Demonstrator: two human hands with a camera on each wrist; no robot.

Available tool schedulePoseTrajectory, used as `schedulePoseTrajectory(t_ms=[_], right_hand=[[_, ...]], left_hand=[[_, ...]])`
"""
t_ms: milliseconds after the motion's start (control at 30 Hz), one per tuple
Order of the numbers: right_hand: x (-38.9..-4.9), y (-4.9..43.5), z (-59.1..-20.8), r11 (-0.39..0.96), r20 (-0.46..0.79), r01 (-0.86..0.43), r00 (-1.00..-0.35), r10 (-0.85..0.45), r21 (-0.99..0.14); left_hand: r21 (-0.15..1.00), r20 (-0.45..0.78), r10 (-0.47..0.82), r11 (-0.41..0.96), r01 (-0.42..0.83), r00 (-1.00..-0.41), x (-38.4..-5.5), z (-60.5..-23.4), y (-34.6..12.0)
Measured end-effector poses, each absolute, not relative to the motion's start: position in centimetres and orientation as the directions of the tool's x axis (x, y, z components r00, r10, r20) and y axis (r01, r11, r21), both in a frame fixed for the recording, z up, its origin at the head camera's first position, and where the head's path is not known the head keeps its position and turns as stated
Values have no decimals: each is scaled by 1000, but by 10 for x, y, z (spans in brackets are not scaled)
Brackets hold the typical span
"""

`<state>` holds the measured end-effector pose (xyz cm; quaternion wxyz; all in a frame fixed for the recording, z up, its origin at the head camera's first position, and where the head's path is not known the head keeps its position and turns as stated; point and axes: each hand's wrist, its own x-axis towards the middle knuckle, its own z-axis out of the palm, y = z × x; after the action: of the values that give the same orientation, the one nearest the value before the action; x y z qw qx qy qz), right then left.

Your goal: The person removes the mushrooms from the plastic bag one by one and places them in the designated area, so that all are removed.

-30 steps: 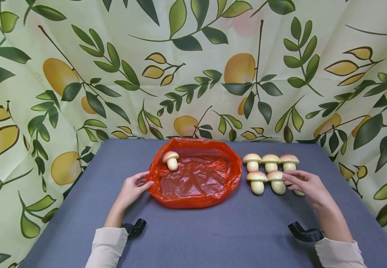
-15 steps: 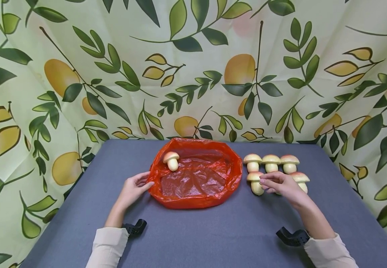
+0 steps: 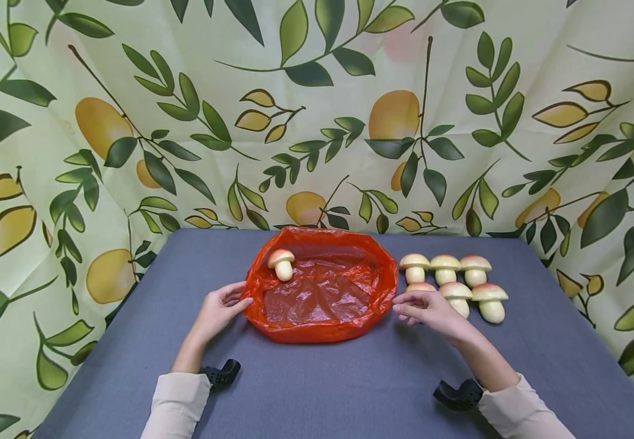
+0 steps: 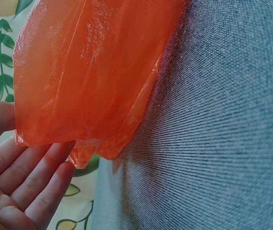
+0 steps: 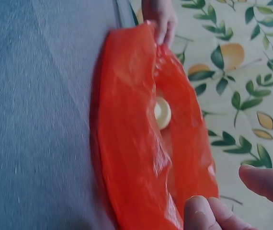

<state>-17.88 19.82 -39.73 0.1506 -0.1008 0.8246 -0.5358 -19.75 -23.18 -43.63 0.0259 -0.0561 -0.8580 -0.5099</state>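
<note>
A red plastic bag (image 3: 317, 333) stands with its mouth rolled wide on the table. One toy mushroom (image 3: 282, 264) with a reddish cap lies inside, at the back left. My left hand (image 3: 219, 314) holds the bag's left rim between thumb and fingers; in the left wrist view the red film (image 4: 88, 72) passes between them. My right hand (image 3: 429, 311) hovers by the bag's right side, thumb and fingers apart with nothing between them. Behind it, several more toy mushrooms (image 3: 476, 268) lie in two rows, and the hand partly hides the front-left one (image 3: 421, 286).
A blue-grey cloth (image 3: 317, 390) covers the table. Behind and at both sides hangs a curtain (image 3: 327, 79) printed with leaves and fruit. A black camera mount (image 3: 220, 373) sits on the left wrist, another mount (image 3: 457, 395) on the right.
My right hand has moved left from the front-right mushroom, past the front row, to the bag's right side. The left hand, the bag and the mushrooms have stayed in place.
</note>
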Motion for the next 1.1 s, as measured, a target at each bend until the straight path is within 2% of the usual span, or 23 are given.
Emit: schedulePoseTrajectory(t_ms=[200, 833, 1100], right_hand=[[-180, 181, -401, 347, -134, -11, -910, -392, -938], [-191, 136, -406, 316, -129, -20, -887, -444, -949], [-194, 126, -405, 354, -132, -33, -892, -432, -935]], left_hand=[[867, 106, 64, 483, 124, -992, -197, -436, -232], [878, 94, 66, 465, 114, -993, -197, -435, -233], [879, 102, 65, 461, 121, -993, -198, -435, -233]])
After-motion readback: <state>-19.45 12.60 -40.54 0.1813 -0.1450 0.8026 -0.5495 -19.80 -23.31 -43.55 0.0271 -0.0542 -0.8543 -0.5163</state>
